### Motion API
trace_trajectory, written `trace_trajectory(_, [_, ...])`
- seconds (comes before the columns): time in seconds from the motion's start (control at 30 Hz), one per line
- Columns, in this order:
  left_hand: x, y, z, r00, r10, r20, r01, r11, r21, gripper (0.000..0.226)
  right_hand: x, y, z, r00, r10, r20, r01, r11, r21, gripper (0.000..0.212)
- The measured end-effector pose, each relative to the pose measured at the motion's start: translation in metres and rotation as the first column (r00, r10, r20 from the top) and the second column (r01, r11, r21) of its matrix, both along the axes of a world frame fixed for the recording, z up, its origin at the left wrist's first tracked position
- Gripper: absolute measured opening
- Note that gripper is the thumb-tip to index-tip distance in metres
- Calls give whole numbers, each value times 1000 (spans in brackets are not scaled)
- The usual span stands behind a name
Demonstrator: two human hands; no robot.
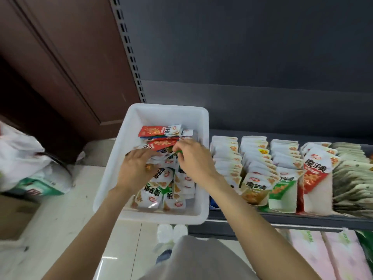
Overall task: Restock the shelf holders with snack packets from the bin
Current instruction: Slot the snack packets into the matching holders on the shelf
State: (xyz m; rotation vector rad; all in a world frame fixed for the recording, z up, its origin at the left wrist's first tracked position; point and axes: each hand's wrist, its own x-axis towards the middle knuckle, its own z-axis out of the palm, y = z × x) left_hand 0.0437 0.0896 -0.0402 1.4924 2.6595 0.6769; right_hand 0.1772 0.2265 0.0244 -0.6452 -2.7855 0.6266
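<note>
Fingers (177,153) of the right hand (193,160) pinch a green-edged packet (173,156) inside the white bin (113,178) — probably sorting by flavour. The left hand (135,168) rests flat on the pile, fingers relaxed, steadying it beside the shelf holders (282,203).

Both bare forearms reaching forward from near edge, converging toward centre. Left hand (135,166) palm down, fingers spread and lightly bent, pointing far-right. Right hand (192,158) just right of it, fingers curled, thumb and forefinger tips pinched together at far-left end. Hands nearly touching.
</note>
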Motion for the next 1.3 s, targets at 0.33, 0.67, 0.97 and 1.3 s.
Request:
trace_trajectory(0.33, [-29, 18, -26, 976, -218, -5, 213, 958, -194, 52, -60, -16, -65, 834, -349, 427, 403, 914, -40, 28])
trace_trajectory(0.67, [-40, 14, -21, 966, -234, 114, 242, 968, -65, 44, -18, -20, -2, 859, -508, -64, 512, 855, 83, 23])
trace_trajectory(0.97, [0, 28, 84, 756, -505, 417, 460, 862, 211, 50, 50, 3, 46, 898, -349, -267, 173, 839, -516, 24])
trace_trajectory(1.3, [68, 52, 97, 460, -441, 771, 204, 897, 391, 20, 106, 1, 54, 748, -560, -357, 112, 636, -764, 22])
